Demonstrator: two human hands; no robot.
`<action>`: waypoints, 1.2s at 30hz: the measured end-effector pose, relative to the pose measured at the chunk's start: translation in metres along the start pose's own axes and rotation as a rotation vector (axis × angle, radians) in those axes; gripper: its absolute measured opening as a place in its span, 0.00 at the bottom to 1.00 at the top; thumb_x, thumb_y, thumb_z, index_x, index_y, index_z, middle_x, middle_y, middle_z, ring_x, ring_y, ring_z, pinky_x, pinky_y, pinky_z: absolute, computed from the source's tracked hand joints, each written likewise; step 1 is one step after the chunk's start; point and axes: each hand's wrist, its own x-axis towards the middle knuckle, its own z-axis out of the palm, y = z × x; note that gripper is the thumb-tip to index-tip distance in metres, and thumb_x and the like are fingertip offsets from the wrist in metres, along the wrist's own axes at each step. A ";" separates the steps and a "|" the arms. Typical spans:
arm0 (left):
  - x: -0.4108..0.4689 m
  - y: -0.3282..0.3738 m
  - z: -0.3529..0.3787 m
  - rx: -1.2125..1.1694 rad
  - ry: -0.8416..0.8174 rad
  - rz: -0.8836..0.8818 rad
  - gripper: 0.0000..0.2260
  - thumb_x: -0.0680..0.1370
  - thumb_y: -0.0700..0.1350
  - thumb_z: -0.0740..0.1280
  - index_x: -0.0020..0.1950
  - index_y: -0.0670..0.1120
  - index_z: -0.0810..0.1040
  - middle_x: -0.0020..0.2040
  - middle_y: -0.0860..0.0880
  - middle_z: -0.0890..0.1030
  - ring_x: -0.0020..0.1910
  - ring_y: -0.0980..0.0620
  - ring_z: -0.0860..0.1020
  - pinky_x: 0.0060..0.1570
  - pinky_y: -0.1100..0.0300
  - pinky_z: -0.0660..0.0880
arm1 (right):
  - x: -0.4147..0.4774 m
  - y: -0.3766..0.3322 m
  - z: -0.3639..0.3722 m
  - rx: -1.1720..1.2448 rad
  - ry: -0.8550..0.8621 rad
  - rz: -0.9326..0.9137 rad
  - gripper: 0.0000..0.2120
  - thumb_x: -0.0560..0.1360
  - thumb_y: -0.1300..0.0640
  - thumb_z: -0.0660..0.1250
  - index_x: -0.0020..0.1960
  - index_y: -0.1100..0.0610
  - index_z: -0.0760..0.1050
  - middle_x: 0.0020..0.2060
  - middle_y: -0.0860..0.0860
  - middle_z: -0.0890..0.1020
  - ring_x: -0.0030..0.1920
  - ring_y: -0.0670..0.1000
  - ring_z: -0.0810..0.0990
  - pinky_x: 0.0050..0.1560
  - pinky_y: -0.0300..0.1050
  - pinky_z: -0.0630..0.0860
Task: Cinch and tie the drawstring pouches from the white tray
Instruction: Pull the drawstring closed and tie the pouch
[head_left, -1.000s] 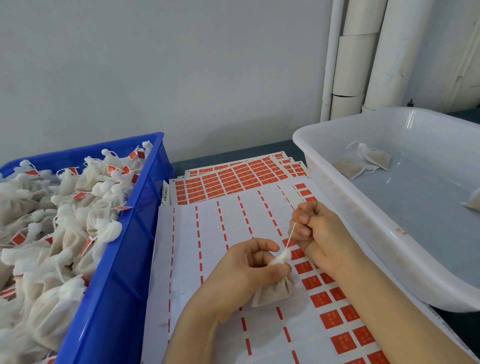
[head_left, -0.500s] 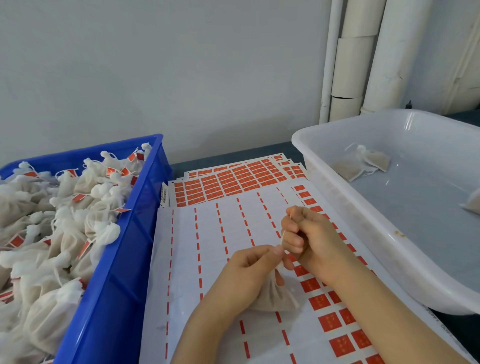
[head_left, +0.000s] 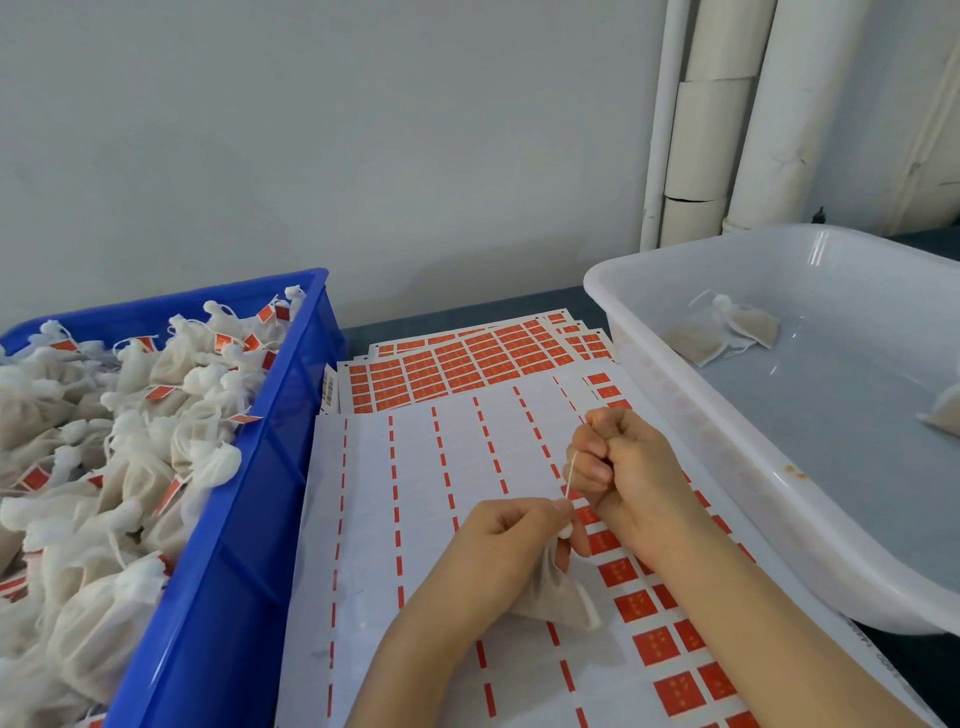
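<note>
A small white drawstring pouch (head_left: 558, 597) hangs over the sticker sheets in the middle. My left hand (head_left: 511, 545) pinches its gathered neck between thumb and fingers. My right hand (head_left: 626, 467), curled into a fist just above and to the right, grips the white drawstring (head_left: 570, 475), which runs taut from the neck up into the fist. The white tray (head_left: 691, 415) stands at the right and holds two flat pouches (head_left: 727, 330) at its far end and another pouch (head_left: 943, 410) at the right edge.
A blue crate (head_left: 249, 519) on the left is piled with several tied pouches carrying red tags. Sheets of red stickers (head_left: 467, 364) on white backing cover the table between crate and tray. White pipes (head_left: 727, 119) run up the wall behind the tray.
My right hand rose and moved right, drawing the string out and taut. My left hand shifted its pinch up onto the pouch's neck.
</note>
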 end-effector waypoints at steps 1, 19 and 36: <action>0.000 0.000 0.000 -0.010 -0.029 0.004 0.20 0.80 0.55 0.56 0.32 0.60 0.81 0.36 0.61 0.80 0.37 0.67 0.77 0.36 0.75 0.72 | -0.001 -0.002 0.000 -0.048 -0.037 -0.016 0.14 0.81 0.61 0.53 0.39 0.57 0.69 0.24 0.51 0.71 0.20 0.45 0.65 0.22 0.34 0.65; -0.004 0.006 -0.003 -0.293 -0.067 0.092 0.11 0.69 0.56 0.67 0.45 0.55 0.85 0.44 0.49 0.85 0.43 0.45 0.84 0.41 0.56 0.81 | -0.011 -0.006 -0.002 -0.675 -0.162 -0.304 0.07 0.65 0.41 0.63 0.38 0.38 0.79 0.32 0.45 0.81 0.33 0.46 0.79 0.38 0.35 0.78; 0.005 0.004 -0.008 -0.474 0.362 -0.007 0.05 0.75 0.44 0.68 0.41 0.50 0.84 0.38 0.50 0.85 0.34 0.47 0.84 0.31 0.61 0.79 | -0.001 0.000 -0.014 -1.321 0.138 -0.267 0.16 0.76 0.48 0.61 0.63 0.47 0.73 0.62 0.43 0.75 0.59 0.46 0.76 0.55 0.37 0.71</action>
